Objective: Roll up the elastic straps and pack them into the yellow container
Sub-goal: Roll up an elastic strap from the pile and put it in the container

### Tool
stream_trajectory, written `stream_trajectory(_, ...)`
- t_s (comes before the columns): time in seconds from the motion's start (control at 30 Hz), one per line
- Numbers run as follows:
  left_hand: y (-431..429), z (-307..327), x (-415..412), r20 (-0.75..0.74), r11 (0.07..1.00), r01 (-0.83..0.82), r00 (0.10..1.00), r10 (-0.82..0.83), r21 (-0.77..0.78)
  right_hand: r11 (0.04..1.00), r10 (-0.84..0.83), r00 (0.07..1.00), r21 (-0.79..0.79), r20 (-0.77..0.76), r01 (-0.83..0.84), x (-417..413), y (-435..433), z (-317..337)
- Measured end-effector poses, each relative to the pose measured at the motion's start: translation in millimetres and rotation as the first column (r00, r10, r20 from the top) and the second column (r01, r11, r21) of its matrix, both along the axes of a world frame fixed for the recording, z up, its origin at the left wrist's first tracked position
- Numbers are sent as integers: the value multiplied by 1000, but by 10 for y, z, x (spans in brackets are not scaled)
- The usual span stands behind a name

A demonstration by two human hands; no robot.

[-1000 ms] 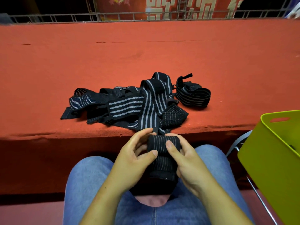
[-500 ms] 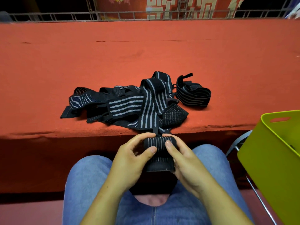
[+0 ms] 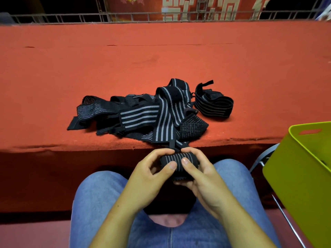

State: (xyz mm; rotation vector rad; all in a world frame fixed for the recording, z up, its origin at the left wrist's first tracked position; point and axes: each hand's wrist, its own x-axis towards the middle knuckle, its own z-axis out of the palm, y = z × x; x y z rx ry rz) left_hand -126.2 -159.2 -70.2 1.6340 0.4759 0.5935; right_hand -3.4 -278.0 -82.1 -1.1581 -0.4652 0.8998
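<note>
Red-covered table. A loose pile of straps lies left of centre, near the front edge, black with pale stripes, overlapped and tangled. They are soft, light and limp, so a single strap probably drags its neighbours if lifted by the middle; an end is the better place to take hold.

Below the front edge, over the lap, the left hand is curled round the left end of a rolled strap, thumb pressed on its face. The roll is springy elastic and likely to unwind if pressure eases. It is best held across the outer wrap.

The right hand clamps the roll's right end the same way, thumb on top and fingers behind. A narrow tab rises from between the hands toward the pile; whether it belongs to the roll is unclear.

A coiled strap sits just right of the pile.

The yellow container stands off the table's right front, tilted and open; its contents are mostly hidden.
</note>
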Motion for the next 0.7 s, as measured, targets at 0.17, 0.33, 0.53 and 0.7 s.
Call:
stream_trajectory(0.17, 15, -28, 3, -18, 999, -4, 1000, 3, -47, 1000, 22, 999, 7, 37, -22, -5, -9, 4)
stream_trajectory(0.33, 32, -29, -15, 2, 999, 12, 1000, -12, -51, 999, 44, 999, 24, -9, -43, -9, -32, 48)
stream_trajectory(0.53, 16, -17, -16, -11, 998, 33, 999, -33, -62, 1000, -1, 997, 15, 81, 0, 28, -41, 10)
stream_trajectory(0.7, 41, -14, 7, -47, 999, 6, 999, -8, -39, 999, -20, 988, 34, 154, 15, 52, -51, -13)
